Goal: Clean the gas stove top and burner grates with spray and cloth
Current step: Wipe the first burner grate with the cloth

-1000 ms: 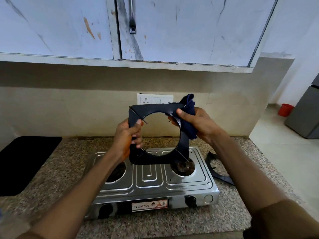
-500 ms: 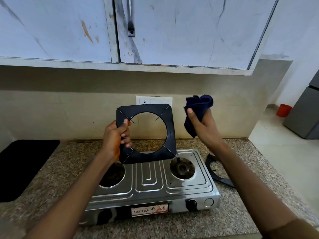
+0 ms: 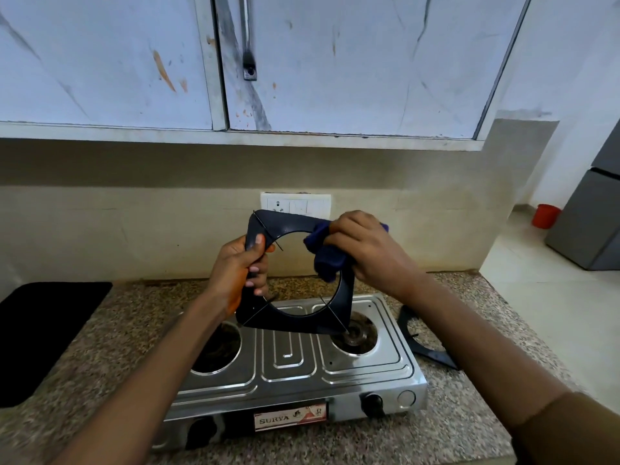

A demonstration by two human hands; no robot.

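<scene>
A black square burner grate (image 3: 288, 318) with a round opening is held upright in the air above the steel two-burner gas stove (image 3: 288, 360). My left hand (image 3: 240, 268) grips the grate's left side, thumb on its front face. My right hand (image 3: 364, 250) holds a dark blue cloth (image 3: 327, 253) bunched against the grate's upper right corner. Both burners are bare. A second black grate (image 3: 426, 344) lies on the counter to the right of the stove, partly hidden by my right forearm. No spray bottle is in view.
The stove sits on a speckled granite counter (image 3: 110, 337). A black sink or mat (image 3: 40, 333) lies at the left. White wall cabinets (image 3: 302, 62) hang overhead, with a socket plate (image 3: 295, 204) on the wall behind. A grey fridge (image 3: 590, 213) and a red bucket (image 3: 545, 214) stand on the floor at right.
My right hand, which was off to the right with the cloth half a second ago, has come back onto the grate's upper right corner. The grate has tilted slightly.
</scene>
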